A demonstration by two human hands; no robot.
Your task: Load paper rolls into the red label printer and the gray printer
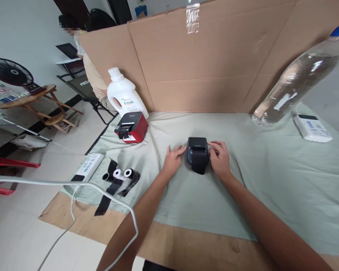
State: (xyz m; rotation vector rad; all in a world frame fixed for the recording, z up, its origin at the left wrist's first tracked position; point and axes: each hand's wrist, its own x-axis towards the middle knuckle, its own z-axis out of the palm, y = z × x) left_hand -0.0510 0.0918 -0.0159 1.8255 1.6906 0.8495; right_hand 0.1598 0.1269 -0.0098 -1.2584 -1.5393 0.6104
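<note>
A small black label printer (198, 145) stands on the green cloth in front of me, with a black strip (199, 162) hanging out of its front. My left hand (173, 162) is at the printer's left side, fingers stretched out and the index fingertip at its edge. On the other side, my right hand (220, 158) has its index finger reaching to the printer's right edge, with the thumb apart and the other fingers bent. Neither hand is wrapped around the printer. Off to the left lie several small rolls (118, 174) with black strips unrolled.
A red and black label printer (138, 128) stands before a white detergent bottle (127, 92). Power strips (89, 167) lie at both sides. A large water bottle (299, 82) leans against the cardboard wall (209, 64). A white cable (101, 190) crosses my left forearm. A person (93, 75) sits behind.
</note>
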